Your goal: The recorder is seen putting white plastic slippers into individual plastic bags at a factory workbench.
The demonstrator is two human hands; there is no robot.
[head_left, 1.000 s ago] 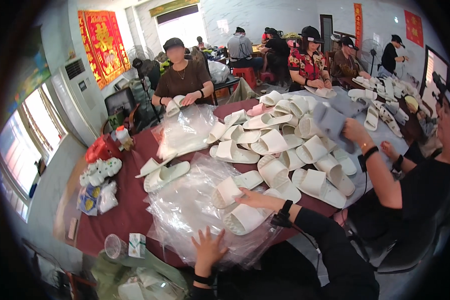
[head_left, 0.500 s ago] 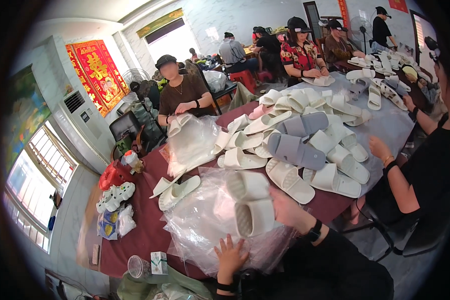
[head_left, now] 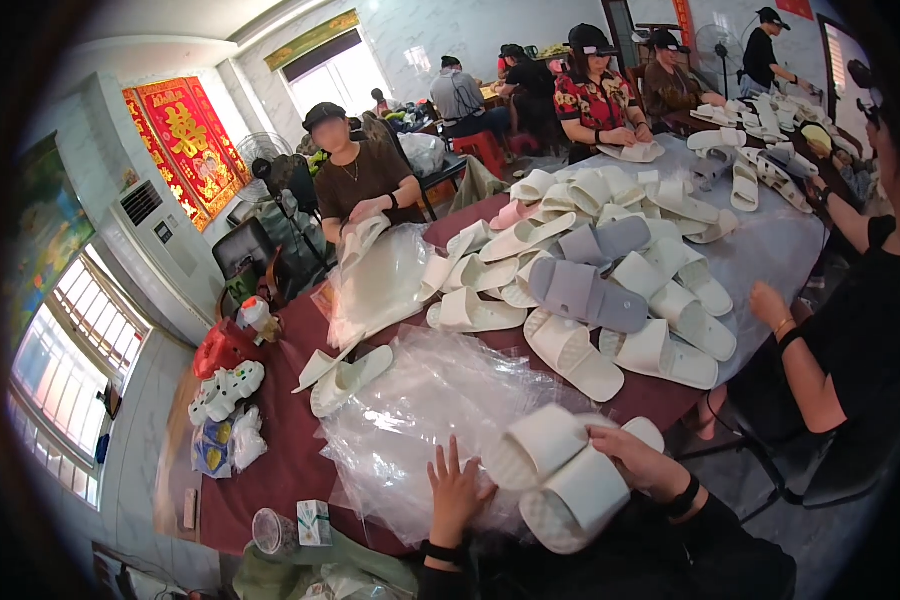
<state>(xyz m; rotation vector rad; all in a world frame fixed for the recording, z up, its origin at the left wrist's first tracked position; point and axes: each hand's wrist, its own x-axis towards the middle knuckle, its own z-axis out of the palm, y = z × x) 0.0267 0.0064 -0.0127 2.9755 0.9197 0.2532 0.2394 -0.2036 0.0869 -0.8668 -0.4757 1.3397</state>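
A: On the head view, what do I have at the right hand (head_left: 638,464)?

B: I see its fingers closed on a pair of white slippers (head_left: 582,492) — side by side, near the lower edge, just right of the clear plastic bags (head_left: 400,420).

A: And the left hand (head_left: 457,503)?

B: Fingers spread wide at the near edge of the bags; I can't tell whether they press down.

A: What else do I get?

B: Beyond, on the maroon surface (head_left: 260,485), I see a heap of white slippers (head_left: 670,355) with two grey slippers (head_left: 585,295) on top. Across from me — a co-worker (head_left: 370,180) in brown, handling white footwear (head_left: 362,240).
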